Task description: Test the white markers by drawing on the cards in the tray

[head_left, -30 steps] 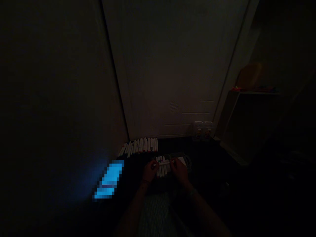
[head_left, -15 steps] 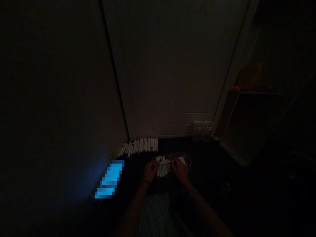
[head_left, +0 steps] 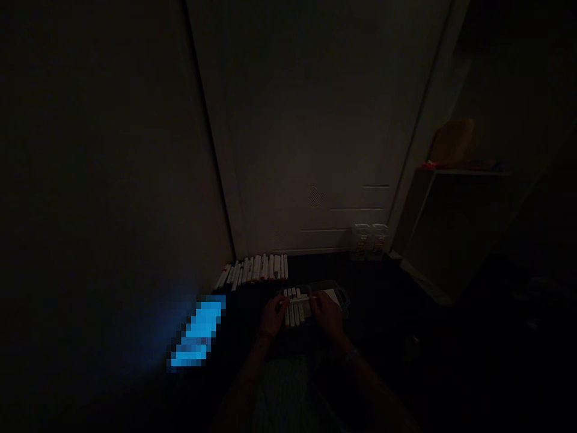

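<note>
The room is very dark. My left hand (head_left: pixel 273 315) and my right hand (head_left: pixel 328 314) rest on the floor at either side of a low tray (head_left: pixel 339 294) that holds several white markers (head_left: pixel 295 308) lying side by side. One white marker (head_left: pixel 301 297) lies crosswise over them, its ends at the fingertips of both hands, which look pinched on it. A second row of white markers (head_left: pixel 255 269) lies on the floor beyond, against the door foot.
A glowing blue screen (head_left: pixel 198 331) lies on the floor to the left. A pale door (head_left: pixel 315 132) rises ahead, with two small boxes (head_left: pixel 370 239) at its base. A white shelf unit (head_left: pixel 451 216) stands right, a wall left.
A marker now lies crosswise between my fingertips above the tray; one second ago it did not show. The view has dipped slightly. My hands stay in place.
</note>
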A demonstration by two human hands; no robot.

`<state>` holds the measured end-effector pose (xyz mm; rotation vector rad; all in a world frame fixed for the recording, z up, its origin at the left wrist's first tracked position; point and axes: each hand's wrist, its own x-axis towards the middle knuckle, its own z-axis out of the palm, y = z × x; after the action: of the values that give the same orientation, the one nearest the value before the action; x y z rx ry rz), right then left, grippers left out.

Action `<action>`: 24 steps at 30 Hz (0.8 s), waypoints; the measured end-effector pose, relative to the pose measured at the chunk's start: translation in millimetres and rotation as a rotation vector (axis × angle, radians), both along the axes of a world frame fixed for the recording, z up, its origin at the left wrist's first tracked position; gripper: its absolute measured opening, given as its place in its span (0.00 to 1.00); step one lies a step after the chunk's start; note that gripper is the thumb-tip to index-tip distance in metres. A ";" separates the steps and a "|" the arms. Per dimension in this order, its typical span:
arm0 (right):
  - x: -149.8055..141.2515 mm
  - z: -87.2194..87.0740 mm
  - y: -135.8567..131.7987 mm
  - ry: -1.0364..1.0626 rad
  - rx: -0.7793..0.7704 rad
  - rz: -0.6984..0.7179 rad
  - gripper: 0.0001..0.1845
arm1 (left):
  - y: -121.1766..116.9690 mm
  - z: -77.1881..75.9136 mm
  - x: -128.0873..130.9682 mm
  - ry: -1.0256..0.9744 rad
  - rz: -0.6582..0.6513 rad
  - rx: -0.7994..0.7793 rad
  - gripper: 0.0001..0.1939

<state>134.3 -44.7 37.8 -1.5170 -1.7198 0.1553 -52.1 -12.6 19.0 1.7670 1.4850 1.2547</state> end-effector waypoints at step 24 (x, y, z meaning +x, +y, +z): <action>-0.3 -1.2 2.0 -0.020 -0.001 -0.006 0.16 | -0.5 0.5 1.0 -0.021 0.000 0.011 0.16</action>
<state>133.9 -42.8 36.6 -1.5285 -1.7308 0.1386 -51.2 -13.0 19.6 1.7553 1.4697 1.2795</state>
